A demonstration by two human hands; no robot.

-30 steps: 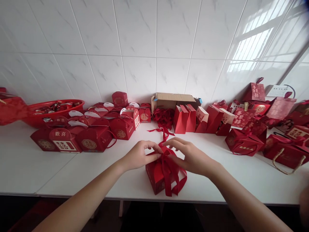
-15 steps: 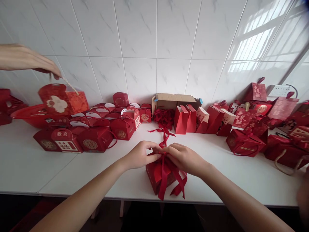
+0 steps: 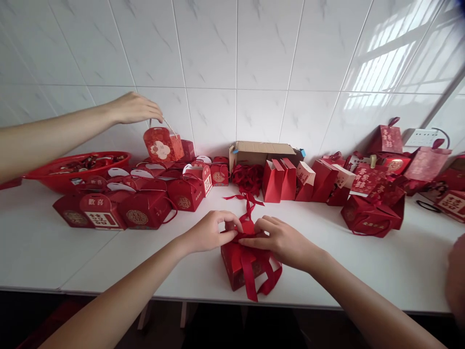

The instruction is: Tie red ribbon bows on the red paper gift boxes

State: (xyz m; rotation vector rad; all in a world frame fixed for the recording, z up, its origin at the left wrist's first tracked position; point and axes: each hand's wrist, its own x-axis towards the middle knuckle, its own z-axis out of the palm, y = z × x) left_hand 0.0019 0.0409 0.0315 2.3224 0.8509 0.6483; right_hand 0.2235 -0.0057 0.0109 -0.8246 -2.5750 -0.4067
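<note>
A red gift box [image 3: 232,271] sits near the table's front edge with a red ribbon [image 3: 249,274] on its top, its ends hanging over the front. My left hand [image 3: 214,232] pinches the ribbon at the top of the box from the left. From the right, my right hand [image 3: 281,240] has its fingers closed on the same ribbon, close to my left fingertips. Part of the ribbon knot is hidden behind the fingers. Another length of ribbon [image 3: 249,206] trails back from the box over the white table.
Another person's hand [image 3: 136,107] holds a small red box [image 3: 162,148] by its cord above several red boxes [image 3: 140,213] at left. Behind them is a red basin [image 3: 54,182]. A cardboard box [image 3: 261,147], red bags [image 3: 323,182] and wrapped boxes [image 3: 374,213] stand behind and right.
The other person's hand has carried the small box rightward, uncovering the basin. My right fingers have shifted on the ribbon, and its hanging ends have moved. A corded red bag at far right is gone.
</note>
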